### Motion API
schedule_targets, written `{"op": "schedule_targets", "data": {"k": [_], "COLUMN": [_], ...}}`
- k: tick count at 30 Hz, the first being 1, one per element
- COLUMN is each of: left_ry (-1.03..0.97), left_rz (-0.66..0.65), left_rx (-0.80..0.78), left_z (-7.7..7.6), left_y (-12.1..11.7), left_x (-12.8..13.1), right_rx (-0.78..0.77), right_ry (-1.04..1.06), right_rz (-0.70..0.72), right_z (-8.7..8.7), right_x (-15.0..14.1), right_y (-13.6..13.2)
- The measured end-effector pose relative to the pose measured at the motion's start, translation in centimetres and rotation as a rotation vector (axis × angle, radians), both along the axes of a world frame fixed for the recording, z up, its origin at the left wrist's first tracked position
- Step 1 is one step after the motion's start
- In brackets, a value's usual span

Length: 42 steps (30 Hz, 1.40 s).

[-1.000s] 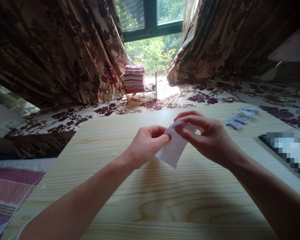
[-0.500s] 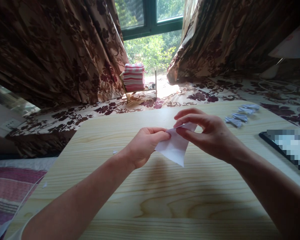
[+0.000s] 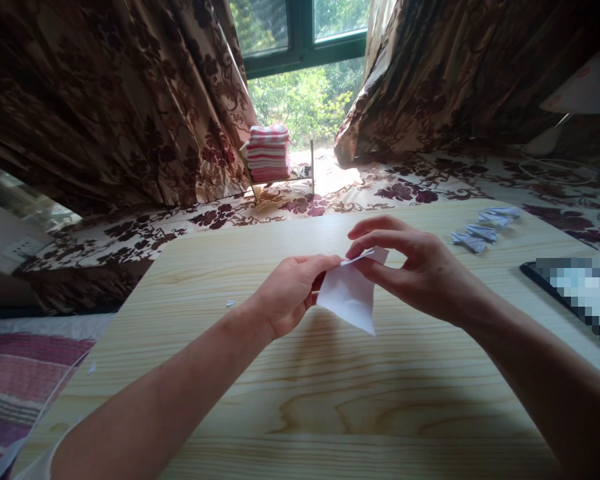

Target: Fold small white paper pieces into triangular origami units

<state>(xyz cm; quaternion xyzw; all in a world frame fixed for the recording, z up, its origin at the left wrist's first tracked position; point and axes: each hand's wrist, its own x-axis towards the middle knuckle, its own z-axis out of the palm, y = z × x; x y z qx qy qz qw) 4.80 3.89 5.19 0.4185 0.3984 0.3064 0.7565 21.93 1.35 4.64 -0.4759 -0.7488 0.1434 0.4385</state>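
Note:
A small piece of white paper (image 3: 349,295) is held above the wooden table (image 3: 260,373), with a narrow fold along its top edge. My left hand (image 3: 295,290) pinches the paper's upper left corner, its thumb lying along the top. On the other side, my right hand (image 3: 405,260) grips the folded edge between thumb and fingers. The lower part of the sheet hangs free and curves slightly. Several folded white paper pieces (image 3: 481,233) lie at the table's far right.
A dark-framed tablet or phone (image 3: 530,270), its screen blurred, lies at the right. Small paper scraps (image 3: 231,303) are on the left of the table. Behind the table, a small rack holds folded striped cloths (image 3: 269,153) before the window. A lamp (image 3: 580,87) stands back right.
My left thumb has moved up from the sheet's face to its top edge. The top fold shows more clearly, and the sheet's lower corner has swung slightly right.

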Motion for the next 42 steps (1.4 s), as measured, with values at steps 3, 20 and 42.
{"op": "schedule_targets", "data": {"k": [3,20,42], "left_ry": [0.01,0.145,0.129], "left_rz": [-0.02,0.106,0.13], "left_rx": [0.028,0.192,0.337], "left_z": [-0.17,-0.17,-0.29], "left_y": [-0.05,-0.1,-0.38], "left_x": [0.02,-0.01,0.17], "right_rx": [0.007,0.14,0.098], "right_ry": [0.0,-0.118,-0.069], "right_rz": [0.018,0.073,-0.044], "right_z": [-0.02,-0.41,-0.38], "right_x": [0.01,-0.01,-0.24], "right_y": [0.06,0.11,0.1]}}
